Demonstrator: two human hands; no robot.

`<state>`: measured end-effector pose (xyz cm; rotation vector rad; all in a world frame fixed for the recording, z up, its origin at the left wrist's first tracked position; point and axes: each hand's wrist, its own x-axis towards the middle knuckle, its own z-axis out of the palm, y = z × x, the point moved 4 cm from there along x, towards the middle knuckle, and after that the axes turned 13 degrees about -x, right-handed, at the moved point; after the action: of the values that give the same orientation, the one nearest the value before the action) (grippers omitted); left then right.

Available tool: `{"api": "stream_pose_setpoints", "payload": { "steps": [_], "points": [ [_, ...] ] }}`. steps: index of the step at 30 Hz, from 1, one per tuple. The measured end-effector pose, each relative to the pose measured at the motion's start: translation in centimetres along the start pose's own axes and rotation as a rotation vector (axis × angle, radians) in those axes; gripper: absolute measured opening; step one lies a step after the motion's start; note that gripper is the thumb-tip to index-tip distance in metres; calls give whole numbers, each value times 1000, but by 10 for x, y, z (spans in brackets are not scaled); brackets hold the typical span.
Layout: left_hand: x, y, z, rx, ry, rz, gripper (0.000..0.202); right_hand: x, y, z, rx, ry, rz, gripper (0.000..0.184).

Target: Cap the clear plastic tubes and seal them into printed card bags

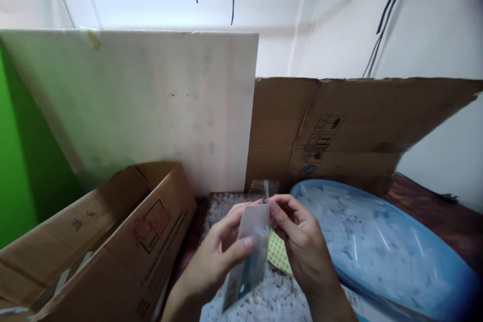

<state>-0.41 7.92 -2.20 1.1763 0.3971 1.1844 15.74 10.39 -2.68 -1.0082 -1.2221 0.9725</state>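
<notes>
My left hand [215, 256] is closed around a small clear plastic bag [251, 249] with a card inside, thumb across its front. My right hand [302, 241] pinches the bag's top edge near its opening. Both hands hover over a tray of small white plastic parts [271, 297]. A yellow dotted sheet [278, 256] shows just behind the bag, between my hands.
An open cardboard box [113, 246] stands at the left. A blue tub [433, 271] full of clear bagged pieces lies at the right. A white board [151, 105] and a cardboard sheet [339, 131] lean against the wall behind. Dark wooden table [433, 206] shows far right.
</notes>
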Motion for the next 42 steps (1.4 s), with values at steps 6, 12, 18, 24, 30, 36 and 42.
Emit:
{"api": "stream_pose_setpoints", "payload": {
  "steps": [6, 12, 18, 24, 30, 36, 42],
  "points": [
    [5, -6, -16, 137, 319, 62, 43, 3, 1, -7, -74, 85, -96, 29],
    [0, 9, -25, 517, 614, 321, 31, 1, -5, -3, -170, 111, -165, 27],
    [-1, 18, -17, 301, 520, 448, 21, -2, -14, 1, -131, 77, -242, 18],
    [-4, 17, -24, 184, 460, 554, 10, -4, -15, 0, -86, 19, -335, 9],
    [-8, 16, -25, 158, 456, 555, 8, -6, -13, -1, -16, 73, -370, 4],
    [-9, 21, -21, 195, 518, 557, 10, -4, -9, 4, 61, 57, -297, 10],
    [-5, 14, -17, 11, 466, 494, 13, -6, 0, 7, 131, -3, -129, 17]
  ]
}}
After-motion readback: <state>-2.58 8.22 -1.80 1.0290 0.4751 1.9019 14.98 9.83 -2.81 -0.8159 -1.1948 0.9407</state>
